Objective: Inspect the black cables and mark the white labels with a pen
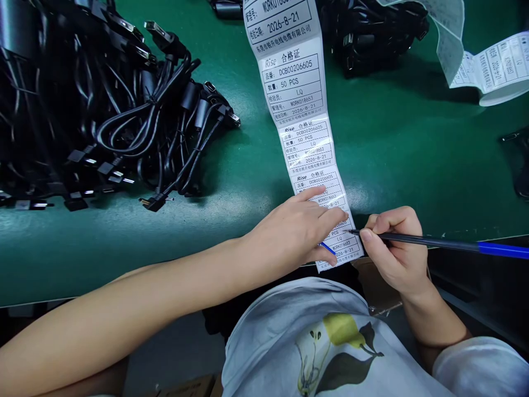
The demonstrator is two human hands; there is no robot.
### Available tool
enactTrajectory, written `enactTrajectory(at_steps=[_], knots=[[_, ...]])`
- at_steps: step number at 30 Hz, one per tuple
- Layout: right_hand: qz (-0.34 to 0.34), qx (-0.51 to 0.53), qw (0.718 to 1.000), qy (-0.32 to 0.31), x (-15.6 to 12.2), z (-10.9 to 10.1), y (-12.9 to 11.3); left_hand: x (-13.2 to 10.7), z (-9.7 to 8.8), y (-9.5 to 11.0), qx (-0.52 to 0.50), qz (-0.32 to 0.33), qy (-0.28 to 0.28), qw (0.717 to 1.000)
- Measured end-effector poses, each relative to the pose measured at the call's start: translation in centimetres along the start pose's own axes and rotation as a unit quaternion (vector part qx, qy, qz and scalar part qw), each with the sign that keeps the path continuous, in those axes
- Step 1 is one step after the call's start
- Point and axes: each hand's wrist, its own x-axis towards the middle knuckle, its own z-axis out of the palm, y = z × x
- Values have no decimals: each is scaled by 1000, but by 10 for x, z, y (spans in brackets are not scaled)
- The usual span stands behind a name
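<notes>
A long strip of white printed labels (311, 144) runs down the green table toward me, its lower end reaching the front edge. My left hand (303, 229) lies across the lower labels with its fingers spread, touching the strip. A thin blue piece (328, 248) shows between its thumb and fingers; I cannot make out what it is or whether it is gripped. In my right hand (397, 248) is a pen (438, 242) with a dark barrel and a blue end. The pen's tip is at one of the lowest labels, just right of my left fingertips.
A large pile of black cables with metal plugs (152, 110) covers the table's left side. More bundled black cables (372, 36) lie at the back. Farther right, the label strip (502, 69) curls up in loops. A dark cable piece (521, 160) sits at the right edge.
</notes>
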Motion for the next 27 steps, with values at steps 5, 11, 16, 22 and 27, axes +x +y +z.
enactTrajectory(at_steps=[5,11,16,22,27], knots=[[2,9,1000,1,1,0,-1,1,1,0,-1,2,4,1000],[-4,6,1000,7,1,-1,-1,0,2,-1,-1,7,13,1000],[5,27,1000,0,2,-2,-2,0,1,-1,-5,0,3,1000],[1,99,989,109,10,1,-4,-1,1,0,-25,-7,-6,1000],[-34,54,993,98,22,-4,-4,-5,1,13,-125,23,-52,990]])
